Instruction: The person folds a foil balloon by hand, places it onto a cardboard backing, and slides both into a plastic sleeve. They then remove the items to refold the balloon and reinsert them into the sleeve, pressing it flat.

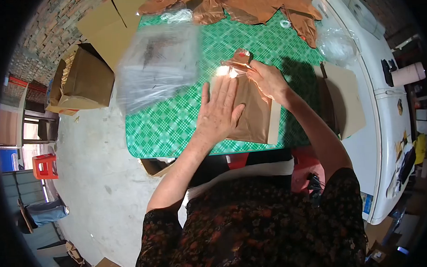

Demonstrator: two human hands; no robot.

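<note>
A shiny copper-brown plastic bag lies on the green checked tablecloth, with a pale cardboard sheet showing along its right edge. My left hand rests flat on the bag, its fingers stretched out and slightly apart. At the bag's far end, my right hand pinches the crinkled brown film between thumb and fingers. A small end of film with a red mark sticks out beyond that pinch. Bright light glints off the film near my left fingertips.
A stack of clear plastic bags lies on the table's left side. More copper-brown bags are heaped along the far edge. To the right are a cardboard piece and a white fridge. An open cardboard box stands left.
</note>
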